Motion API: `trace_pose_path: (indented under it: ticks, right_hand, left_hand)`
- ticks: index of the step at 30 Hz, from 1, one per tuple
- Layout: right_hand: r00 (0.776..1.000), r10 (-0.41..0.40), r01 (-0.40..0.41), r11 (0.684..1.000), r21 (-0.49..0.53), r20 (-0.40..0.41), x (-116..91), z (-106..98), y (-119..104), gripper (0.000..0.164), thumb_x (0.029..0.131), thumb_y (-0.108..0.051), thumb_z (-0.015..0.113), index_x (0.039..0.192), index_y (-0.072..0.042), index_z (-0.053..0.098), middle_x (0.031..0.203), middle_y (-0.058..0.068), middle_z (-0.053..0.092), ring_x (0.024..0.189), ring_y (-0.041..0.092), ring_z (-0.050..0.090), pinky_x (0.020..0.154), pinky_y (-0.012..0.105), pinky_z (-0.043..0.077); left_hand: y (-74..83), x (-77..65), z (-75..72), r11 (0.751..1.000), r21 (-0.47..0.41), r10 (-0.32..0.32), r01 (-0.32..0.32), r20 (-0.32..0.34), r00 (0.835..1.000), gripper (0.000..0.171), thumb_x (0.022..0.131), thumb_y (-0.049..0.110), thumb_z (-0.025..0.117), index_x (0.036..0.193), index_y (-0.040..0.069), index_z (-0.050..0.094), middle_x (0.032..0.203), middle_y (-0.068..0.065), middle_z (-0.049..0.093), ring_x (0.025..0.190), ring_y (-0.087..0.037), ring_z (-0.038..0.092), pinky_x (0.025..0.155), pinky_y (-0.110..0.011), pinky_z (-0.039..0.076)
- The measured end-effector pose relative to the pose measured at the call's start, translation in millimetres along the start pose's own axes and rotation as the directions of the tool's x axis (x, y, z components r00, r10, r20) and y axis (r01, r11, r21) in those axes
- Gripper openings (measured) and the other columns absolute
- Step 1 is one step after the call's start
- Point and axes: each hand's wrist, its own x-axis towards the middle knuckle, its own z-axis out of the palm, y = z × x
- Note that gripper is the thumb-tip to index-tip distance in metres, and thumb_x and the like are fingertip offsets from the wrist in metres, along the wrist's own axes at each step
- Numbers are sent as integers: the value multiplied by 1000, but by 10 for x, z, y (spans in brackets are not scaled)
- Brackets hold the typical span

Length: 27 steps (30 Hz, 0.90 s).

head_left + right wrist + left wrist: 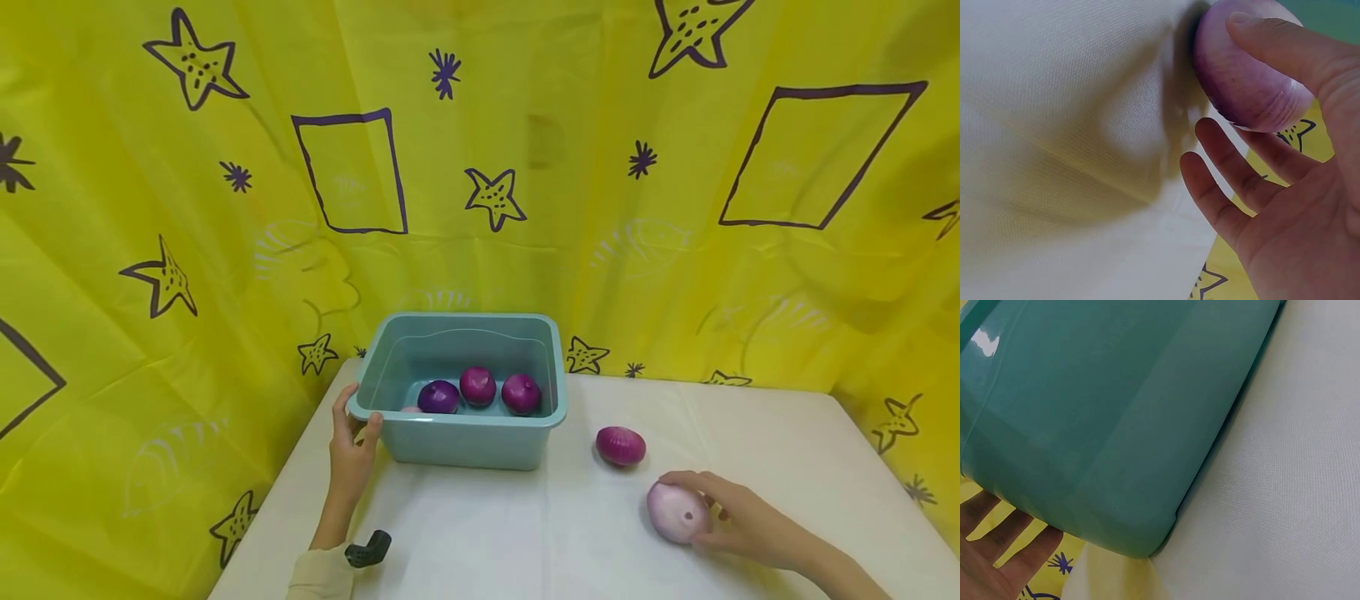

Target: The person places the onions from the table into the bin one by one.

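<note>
At the near left corner of the blue-green plastic tub, my left hand holds the rim, thumb in front and fingers along the side. Those fingers lie by the tub's outer wall in the left wrist view. On the table at the right, my right hand grips a pale, peeled-looking onion between thumb and forefinger. In the right wrist view, the thumb lies across this onion, and the other fingers stretch out below it. A red onion lies between the tub and the right hand.
Inside the tub are a dark purple onion, two magenta onions, and a pale one mostly hidden behind the front rim. The white-covered table meets a yellow curtain with starfish drawings at the back and sides.
</note>
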Motion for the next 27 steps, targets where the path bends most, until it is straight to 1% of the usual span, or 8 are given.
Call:
trace_pose_path:
  ticks: [6, 10, 15, 17, 21, 25, 27]
  right_hand:
    - [1000, -8, 8, 1000, 0, 11, 36, 2, 21, 78, 69, -5, 91, 139, -16, 60, 128, -4, 66, 95, 3, 56, 71, 22, 52]
    - [1000, 0, 0, 1000, 8, 21, 56, 2, 11, 75, 70, -8, 92, 137, -17, 61, 126, -3, 67, 93, 4, 57, 70, 22, 53]
    - [997, 21, -25, 998, 50, 77, 119, -49, -4, 67, 78, -17, 90, 138, -19, 60, 126, -4, 67, 91, 3, 58, 71, 23, 53]
    - [995, 14, -21, 997, 69, 100, 181, -96, -10, 64, 82, -20, 88, 139, -19, 59, 126, -4, 67, 91, 4, 58, 71, 23, 54]
    - [993, -12, 3, 997, 76, 119, 363, -223, -51, 64, 83, -22, 87, 140, -17, 58, 128, -1, 66, 92, 5, 59, 68, 24, 52]
    - [995, -11, 6, 999, 48, 96, 566, -372, -117, 69, 80, -20, 89, 141, -17, 57, 128, 1, 66, 90, 4, 59, 65, 26, 52]
    - [998, -3, 1, 1000, 29, 64, 669, -448, -157, 71, 78, -19, 91, 140, -16, 57, 126, 2, 67, 88, 4, 60, 65, 26, 54]
  left_hand:
    - [23, -6, -4, 1000, 12, 9, -9, -9, 1000, 61, 105, 17, 58, 157, 22, 27, 157, -20, 43, 133, -48, 52, 101, -62, 48]
    - [24, -9, -4, 1000, 8, 4, -4, -7, 1000, 61, 104, 18, 59, 157, 23, 28, 155, -21, 46, 130, -48, 54, 98, -62, 50]
    - [23, -14, -7, 1000, 8, -9, 9, 0, 1000, 62, 104, 20, 59, 157, 24, 27, 155, -21, 45, 133, -47, 53, 100, -62, 49]
    - [24, -17, -7, 1000, 7, -10, 10, 2, 1000, 63, 104, 21, 59, 157, 25, 26, 156, -21, 45, 133, -47, 52, 100, -62, 49]
    - [27, -20, -1, 1000, 9, -11, 11, 2, 1000, 62, 104, 21, 59, 157, 24, 26, 156, -22, 44, 131, -48, 53, 99, -61, 50]
    - [33, -22, 2, 1000, 10, 1, -1, -2, 1000, 61, 105, 19, 58, 157, 23, 27, 154, -24, 46, 129, -48, 55, 98, -63, 50]
    - [42, -25, 1, 1000, 6, 5, -5, 0, 1000, 61, 105, 18, 58, 157, 22, 27, 153, -25, 47, 129, -49, 55, 98, -64, 50]
